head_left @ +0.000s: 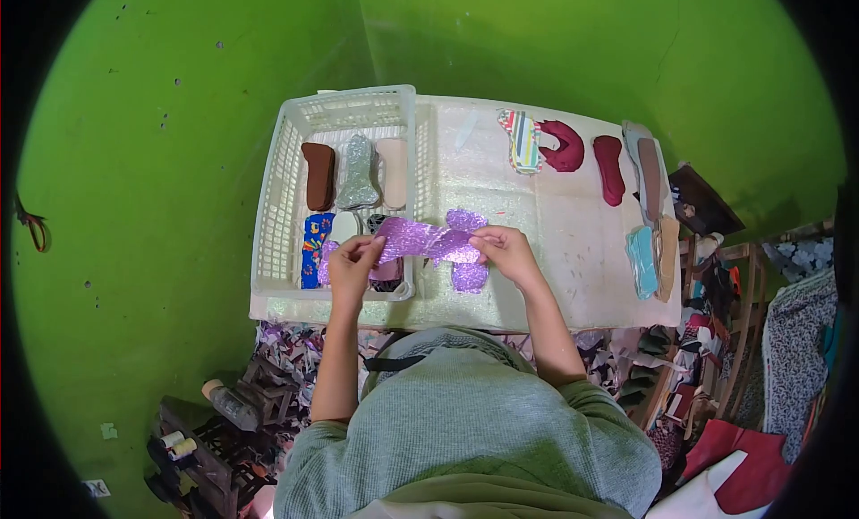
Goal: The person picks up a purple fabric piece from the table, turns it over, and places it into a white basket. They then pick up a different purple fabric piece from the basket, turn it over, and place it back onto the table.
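Between my two hands a shiny purple piece [413, 239] is held up above the table, near the crate's right edge. My left hand [356, 258] pinches its left end over the crate's front right part. At the other end, the fingers of my right hand [497, 249] are closed on it. Behind and below this piece, another shiny purple piece [469, 277] lies on the table, partly hidden. More purple material [327, 261] shows in the crate beside my left hand.
A white plastic crate [414, 161] holds brown pieces [319, 174], grey glittery pieces [359, 174], beige pieces [392, 172] and blue patterned pieces [315, 250]. On the table [555, 277] lie striped pieces [523, 143], dark red pieces [609, 170] and light blue pieces [642, 261]. Scraps cover the floor.
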The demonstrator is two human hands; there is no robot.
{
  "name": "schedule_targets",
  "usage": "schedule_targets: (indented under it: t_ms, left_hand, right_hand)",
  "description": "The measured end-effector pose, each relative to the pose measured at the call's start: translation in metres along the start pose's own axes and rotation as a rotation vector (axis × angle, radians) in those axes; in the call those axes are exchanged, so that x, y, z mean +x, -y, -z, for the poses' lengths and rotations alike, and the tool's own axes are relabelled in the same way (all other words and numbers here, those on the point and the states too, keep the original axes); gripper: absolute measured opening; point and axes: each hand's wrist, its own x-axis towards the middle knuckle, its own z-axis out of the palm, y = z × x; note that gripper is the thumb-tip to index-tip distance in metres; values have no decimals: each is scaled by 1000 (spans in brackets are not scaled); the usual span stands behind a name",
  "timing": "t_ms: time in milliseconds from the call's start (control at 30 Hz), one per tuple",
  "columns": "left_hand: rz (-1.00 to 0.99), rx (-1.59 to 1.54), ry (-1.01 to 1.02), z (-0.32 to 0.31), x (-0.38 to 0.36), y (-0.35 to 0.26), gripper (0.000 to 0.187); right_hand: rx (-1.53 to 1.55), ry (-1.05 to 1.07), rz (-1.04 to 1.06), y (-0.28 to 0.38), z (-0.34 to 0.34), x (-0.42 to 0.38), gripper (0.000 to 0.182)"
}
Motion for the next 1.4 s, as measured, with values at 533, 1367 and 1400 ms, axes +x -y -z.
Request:
schedule_targets:
  t_ms: [533,1367,1400]
  left_hand:
    - [-86,790,-280,110,40,27,15]
    - [207,1186,138,145,77,84,25]
    - [222,1190,135,147,78,86,26]
  right_hand:
    - [-970,80,593,24,-135,67,6]
    - [-1637,478,212,-3,-173,93,17]
    - [-1655,500,209,-3,-173,93,17]
